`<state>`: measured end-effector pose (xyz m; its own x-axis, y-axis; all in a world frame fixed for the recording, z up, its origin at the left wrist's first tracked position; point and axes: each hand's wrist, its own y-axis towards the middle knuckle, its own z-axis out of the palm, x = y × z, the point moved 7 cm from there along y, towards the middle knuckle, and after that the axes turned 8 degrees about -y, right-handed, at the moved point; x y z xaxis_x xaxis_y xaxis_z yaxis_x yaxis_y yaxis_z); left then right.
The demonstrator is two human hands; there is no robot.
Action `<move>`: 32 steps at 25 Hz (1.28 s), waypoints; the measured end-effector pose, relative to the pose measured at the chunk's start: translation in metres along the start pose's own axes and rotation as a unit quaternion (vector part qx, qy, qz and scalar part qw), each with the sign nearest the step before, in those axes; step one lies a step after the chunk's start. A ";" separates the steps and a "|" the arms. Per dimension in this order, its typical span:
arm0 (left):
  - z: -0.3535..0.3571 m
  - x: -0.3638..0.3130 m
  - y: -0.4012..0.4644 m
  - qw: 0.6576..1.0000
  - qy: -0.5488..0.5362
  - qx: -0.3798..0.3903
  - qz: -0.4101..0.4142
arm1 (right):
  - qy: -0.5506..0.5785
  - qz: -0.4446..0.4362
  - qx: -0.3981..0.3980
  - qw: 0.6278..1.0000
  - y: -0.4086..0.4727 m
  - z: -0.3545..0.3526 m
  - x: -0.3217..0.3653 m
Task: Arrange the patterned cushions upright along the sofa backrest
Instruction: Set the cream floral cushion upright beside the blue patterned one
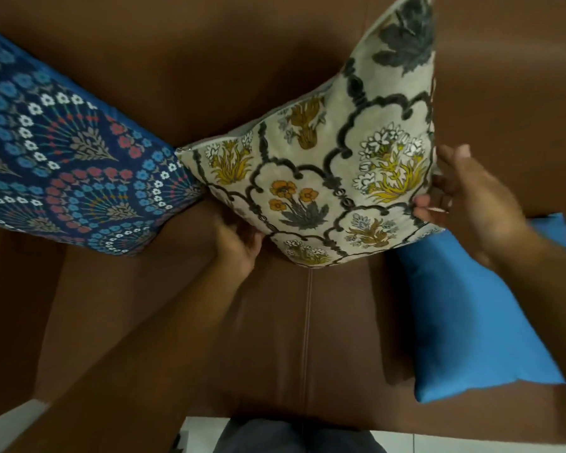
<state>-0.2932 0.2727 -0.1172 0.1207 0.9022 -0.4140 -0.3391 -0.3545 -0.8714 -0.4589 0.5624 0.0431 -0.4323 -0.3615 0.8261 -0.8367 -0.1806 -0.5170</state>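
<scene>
— Two hands on it?
— Yes: left hand (239,243) grips the beige floral cushion (324,171) underneath, right hand (464,197) pinches its edge — tilted against the brown sofa backrest (209,60).
— Neighbours?
— Navy floral cushion (62,165) touching its left corner; plain blue cushion (464,315) below-right.

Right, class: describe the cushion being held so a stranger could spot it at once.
Find the brown sofa and look to the middle of its backrest. There a beige cushion stands tilted on one corner, gripped by the left hand and right hand. Unlike the dark blue flowered cushion and plain blue cushion, it carries yellow flowers in dark scalloped frames.
</scene>
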 end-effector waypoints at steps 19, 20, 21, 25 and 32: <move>0.101 -0.092 -0.092 0.503 0.624 0.126 0.584 | 0.352 0.253 -0.005 0.901 -0.006 0.083 -0.170; 0.101 -0.091 -0.088 0.516 0.622 0.131 0.574 | 0.354 0.246 0.007 0.902 -0.007 0.083 -0.168; 0.098 -0.090 -0.084 0.531 0.613 0.130 0.570 | 0.341 0.245 0.008 0.907 -0.009 0.082 -0.166; 0.052 -0.040 -0.104 0.525 0.590 0.081 0.607 | 0.086 0.180 -0.082 0.976 -0.041 0.025 -0.178; 0.061 0.246 -0.151 0.425 0.703 0.276 0.498 | -0.507 -0.026 -0.081 0.858 -0.083 -0.205 -0.207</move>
<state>-0.2687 0.5628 -0.0710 -0.0330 -0.8058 -0.5912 -0.9963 0.0737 -0.0448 -0.3687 0.8395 -0.0395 0.0518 -0.9815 0.1843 -0.9173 -0.1198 -0.3797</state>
